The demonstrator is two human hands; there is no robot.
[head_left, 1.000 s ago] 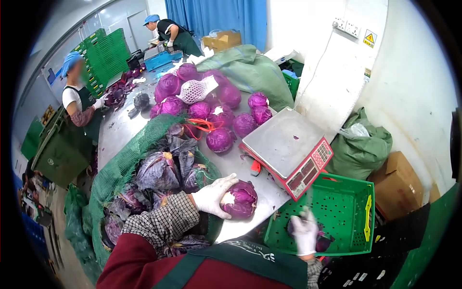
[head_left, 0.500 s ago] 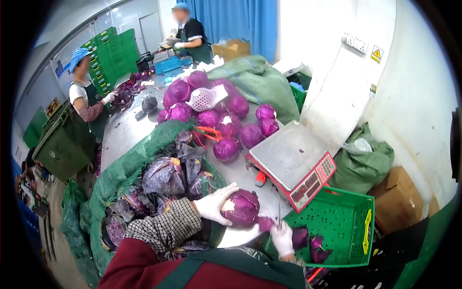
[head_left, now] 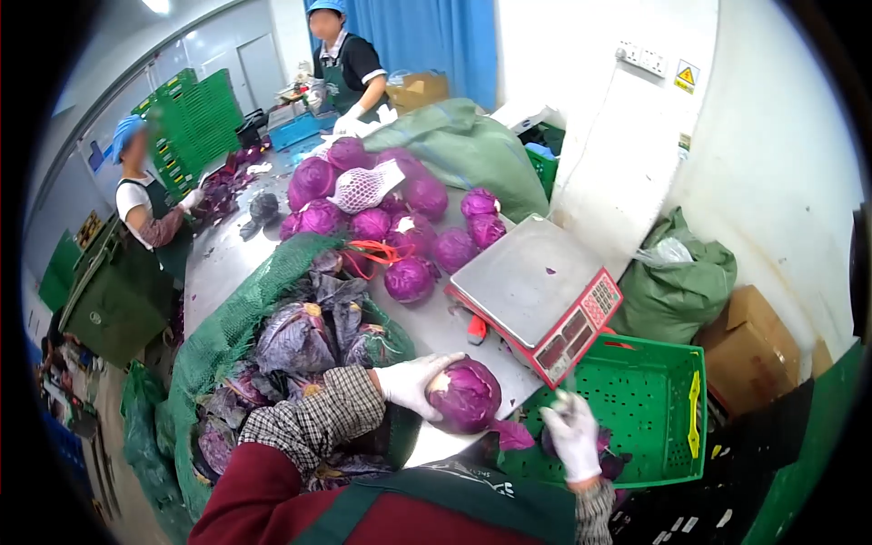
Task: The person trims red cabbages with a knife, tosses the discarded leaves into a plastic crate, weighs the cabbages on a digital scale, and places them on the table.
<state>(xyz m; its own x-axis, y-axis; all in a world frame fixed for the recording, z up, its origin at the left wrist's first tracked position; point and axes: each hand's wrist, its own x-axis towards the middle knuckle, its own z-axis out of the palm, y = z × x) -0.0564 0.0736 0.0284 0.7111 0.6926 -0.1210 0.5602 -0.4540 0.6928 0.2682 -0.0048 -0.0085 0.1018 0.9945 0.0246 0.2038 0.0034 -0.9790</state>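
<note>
A person's left hand (head_left: 409, 386) clamped a red cabbage (head_left: 465, 396) over the counter (head_left: 440, 444), a leaf (head_left: 515, 435) trailing at its lower right; the right hand (head_left: 574, 438), fingers curled, hovered above a green crate (head_left: 640, 386), though I couldn't tell whether it gripped anything. Stripping outer leaves seemed the step in hand, the next move likely calling for a firm left hold while the right pulled. Beyond lay a scale (head_left: 522, 272), then piled cabbages (head_left: 313, 182); two co-workers (head_left: 150, 213) (head_left: 343, 68) stood farthest off.
</note>
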